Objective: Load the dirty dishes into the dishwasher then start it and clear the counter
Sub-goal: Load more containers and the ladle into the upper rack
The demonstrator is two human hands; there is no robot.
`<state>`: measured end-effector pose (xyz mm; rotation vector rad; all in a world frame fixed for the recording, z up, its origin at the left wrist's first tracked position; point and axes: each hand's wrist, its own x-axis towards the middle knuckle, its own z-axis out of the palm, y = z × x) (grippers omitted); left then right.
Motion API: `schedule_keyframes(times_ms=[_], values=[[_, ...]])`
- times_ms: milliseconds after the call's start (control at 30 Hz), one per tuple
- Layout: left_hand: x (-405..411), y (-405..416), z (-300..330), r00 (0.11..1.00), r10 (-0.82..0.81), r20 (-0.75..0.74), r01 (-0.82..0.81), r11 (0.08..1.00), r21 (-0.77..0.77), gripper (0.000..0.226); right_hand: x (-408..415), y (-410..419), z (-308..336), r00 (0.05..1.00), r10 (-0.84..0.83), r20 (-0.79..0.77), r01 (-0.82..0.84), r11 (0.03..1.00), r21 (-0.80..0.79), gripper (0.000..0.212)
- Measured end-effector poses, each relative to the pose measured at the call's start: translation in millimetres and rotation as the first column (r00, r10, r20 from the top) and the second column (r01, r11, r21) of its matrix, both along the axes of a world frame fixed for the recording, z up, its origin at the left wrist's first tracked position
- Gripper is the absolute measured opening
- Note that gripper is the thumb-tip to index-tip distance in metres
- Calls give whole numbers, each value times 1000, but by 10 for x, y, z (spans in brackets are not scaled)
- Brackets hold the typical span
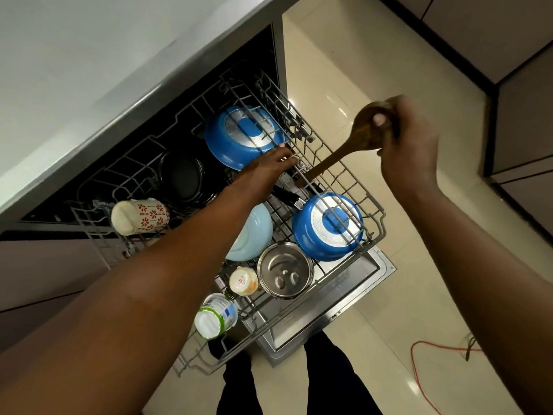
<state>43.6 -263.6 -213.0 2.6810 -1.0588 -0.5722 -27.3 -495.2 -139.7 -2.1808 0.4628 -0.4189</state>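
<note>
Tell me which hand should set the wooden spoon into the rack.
Right. The right hand already grips the brown wooden spoon by its bowl, handle tip down at the grey wire rack. The left hand is busy at the rack's wires.

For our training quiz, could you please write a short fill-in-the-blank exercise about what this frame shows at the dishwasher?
1. The right hand grips a wooden ____ by its bowl end.
2. The left hand reaches onto the wire ____ beside the upper blue pan.
3. The steel pot sits below a second pan coloured ____.
4. The floral mug lies on its ____.

Missing words: spoon; rack; blue; side
</note>
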Motion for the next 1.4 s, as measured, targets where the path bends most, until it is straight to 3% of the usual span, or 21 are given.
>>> schedule_keyframes(times_ms=[133,233,333,500,633,767,900,1100,1233,1400], values=[[15,21,-12,1000,12,-14,-13,999,-38,87,228,48,-250,972,82,-221,-78,997,26,15],[44,55,-84,1000,14,-23,-15,998,-56,87,249,136,-458,860,263,-436,-275,961,37,23],[66,87,-151,999,-9,-32,7,998,-57,87,183,285,-653,759,359,-544,-409,912,31,37],[13,83,-99,1000,11,-4,-11,999,-42,92,124,370,-702,804,296,-516,-356,934,-18,38],[-124,137,-40,998,62,21,-62,998,-4,95,-46,338,-618,923,73,-377,-122,987,-109,35],[-325,351,-9,984,145,104,-145,989,-5,78,-348,459,-540,959,-44,-280,-8,983,-181,25],[-581,645,186,966,190,175,-187,982,-30,61,-620,837,-428,950,42,-308,-112,970,-214,27],[-1120,1389,451,946,283,158,-261,954,-145,56,-881,1688,-166,946,198,-256,-259,938,-232,21],[-1729,2222,733,910,374,177,-332,916,-227,46,-1138,2525,-19,909,337,-245,-398,876,-272,19],[-2383,3498,1146,812,499,303,-465,867,-179,40,-1415,3740,119,829,529,-182,-558,758,-337,18]])
